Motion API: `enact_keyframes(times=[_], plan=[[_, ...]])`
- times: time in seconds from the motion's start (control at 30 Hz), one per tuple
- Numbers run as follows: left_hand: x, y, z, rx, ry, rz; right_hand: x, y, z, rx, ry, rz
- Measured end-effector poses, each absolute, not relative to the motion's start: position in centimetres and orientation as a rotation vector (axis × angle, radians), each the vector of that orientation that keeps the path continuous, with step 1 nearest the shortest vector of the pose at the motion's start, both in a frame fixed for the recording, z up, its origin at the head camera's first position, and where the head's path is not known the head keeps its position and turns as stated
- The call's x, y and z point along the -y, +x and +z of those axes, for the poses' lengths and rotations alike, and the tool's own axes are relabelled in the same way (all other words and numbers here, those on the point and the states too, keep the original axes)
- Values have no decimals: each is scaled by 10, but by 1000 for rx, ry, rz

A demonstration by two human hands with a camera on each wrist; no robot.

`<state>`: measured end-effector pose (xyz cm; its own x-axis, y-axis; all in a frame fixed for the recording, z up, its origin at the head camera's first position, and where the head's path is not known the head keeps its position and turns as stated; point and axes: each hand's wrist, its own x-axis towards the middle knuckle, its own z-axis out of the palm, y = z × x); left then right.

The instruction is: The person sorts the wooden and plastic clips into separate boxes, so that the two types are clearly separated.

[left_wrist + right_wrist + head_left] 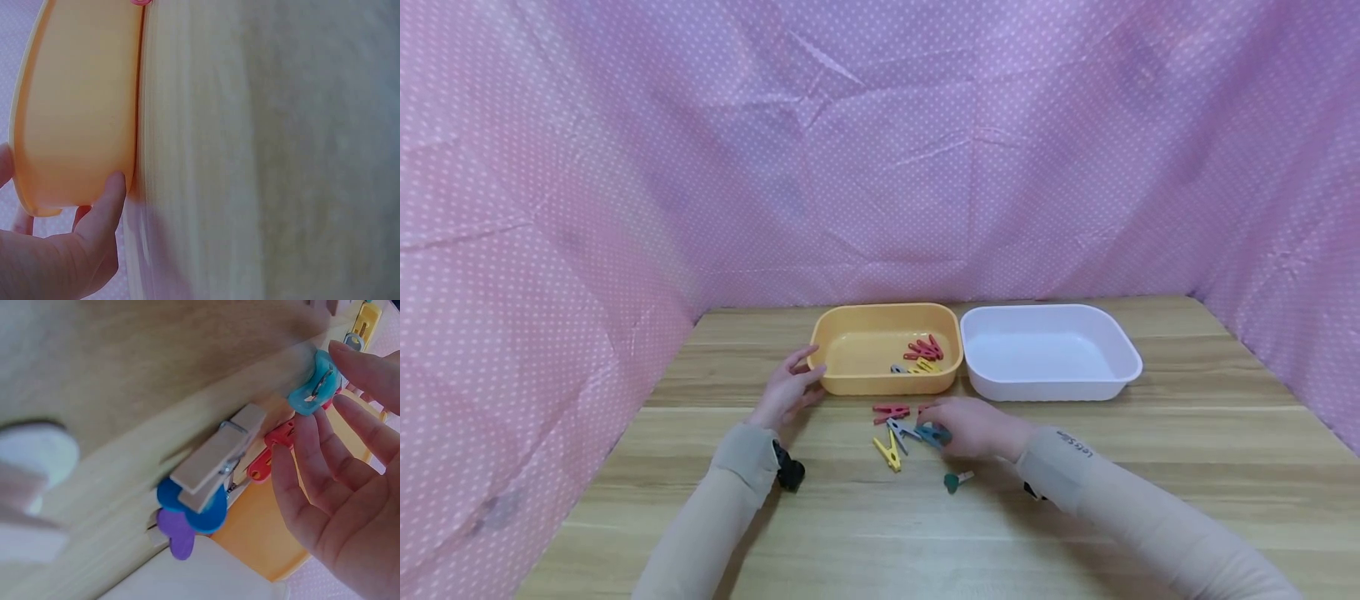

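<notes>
My left hand (pixel 786 392) grips the left end of the orange basin (pixel 887 385), its thumb (pixel 111 197) against the front wall. In front of that basin, my right hand (pixel 973 427) pinches a teal clothespin (pixel 317 384) between thumb and fingers. Beside it on the table lie a grey clothespin (pixel 904 431), a yellow clothespin (pixel 889 452) and a red clothespin (pixel 891 411). The right wrist view also shows a wooden clothespin with a blue decoration (pixel 212 456) and a purple decoration (pixel 177 532) below it. Nearer me sits a wooden clothespin with a green decoration (pixel 952 482).
Inside the orange basin, red clothespins (pixel 925 348), yellow clothespins (pixel 925 367) and a grey clothespin (pixel 898 368) lie toward the right. A white basin (pixel 1048 389) stands close to its right side. Pink dotted cloth (pixel 880 167) hangs behind the wooden table (pixel 865 542) and along both sides.
</notes>
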<state>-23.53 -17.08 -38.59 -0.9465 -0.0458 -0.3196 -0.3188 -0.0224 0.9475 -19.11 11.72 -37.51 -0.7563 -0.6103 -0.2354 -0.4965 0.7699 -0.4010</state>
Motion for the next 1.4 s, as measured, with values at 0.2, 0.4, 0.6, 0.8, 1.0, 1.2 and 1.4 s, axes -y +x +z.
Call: enact_keyframes(times=[0.2, 0.4, 0.6, 0.8, 1.0, 1.2, 1.4], plan=[[171, -235, -384, -2043, -379, 2082, -118, -192, -374, -2597, -838, -477], [171, -235, -386, -2047, -383, 2080, -118, -192, -373, -2582, -832, -498], [172, -235, -386, -2053, -381, 2078, -121, -195, -370, -2588, -859, -563], [172, -234, -385, -2051, -389, 2072, -126, -198, -367, -2634, -953, -610], [172, -235, -386, -2038, -390, 2084, -129, -198, -365, -2685, -1044, -647], [172, -235, -386, -2044, -402, 2085, -130, -200, -365, -2685, -1009, -756], [171, -236, -386, -2047, -407, 2084, -130, -202, -365, -2707, -1024, -825]])
